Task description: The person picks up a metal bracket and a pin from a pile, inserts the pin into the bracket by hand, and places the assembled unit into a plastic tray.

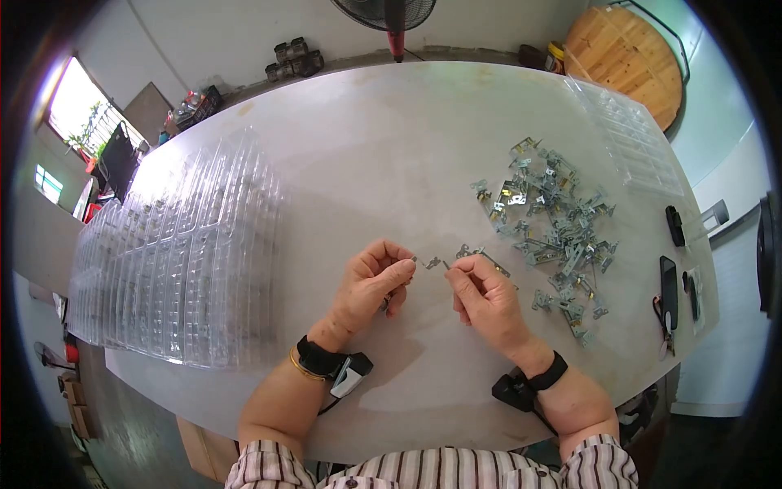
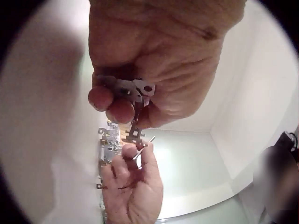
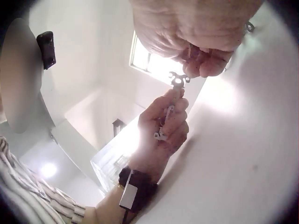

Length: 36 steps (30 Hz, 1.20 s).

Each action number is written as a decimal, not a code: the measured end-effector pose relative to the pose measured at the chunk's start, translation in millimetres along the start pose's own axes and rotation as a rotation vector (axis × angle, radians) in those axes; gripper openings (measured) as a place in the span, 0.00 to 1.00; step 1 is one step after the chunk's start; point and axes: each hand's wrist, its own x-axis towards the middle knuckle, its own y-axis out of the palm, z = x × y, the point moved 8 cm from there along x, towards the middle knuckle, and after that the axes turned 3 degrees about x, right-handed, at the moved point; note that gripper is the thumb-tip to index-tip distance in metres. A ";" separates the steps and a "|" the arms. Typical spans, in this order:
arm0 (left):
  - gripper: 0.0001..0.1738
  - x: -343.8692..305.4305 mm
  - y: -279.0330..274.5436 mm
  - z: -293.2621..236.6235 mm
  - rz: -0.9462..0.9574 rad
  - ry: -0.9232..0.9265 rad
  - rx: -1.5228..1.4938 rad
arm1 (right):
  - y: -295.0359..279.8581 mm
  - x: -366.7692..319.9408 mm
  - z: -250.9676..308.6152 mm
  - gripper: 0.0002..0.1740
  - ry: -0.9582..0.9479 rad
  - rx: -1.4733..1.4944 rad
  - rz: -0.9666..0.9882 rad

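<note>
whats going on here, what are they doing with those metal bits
A person at a table grips a small metal fitting in their left hand and pinches a thin metal piece in their right hand, close together. A loose pile of metal parts lies to their right, with stacked clear plastic trays to their left.

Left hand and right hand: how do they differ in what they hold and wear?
The left hand grips a notched metal piece; the right hand pinches a thin rod. The left wrist shows a yellow band beside its black strap; the right shows just a black strap. Both hands have curled fingers.
</note>
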 end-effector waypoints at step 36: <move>0.07 -12.0 21.7 1.1 0.263 -0.045 0.196 | 15.2 -4.4 -17.7 0.11 0.358 0.226 0.234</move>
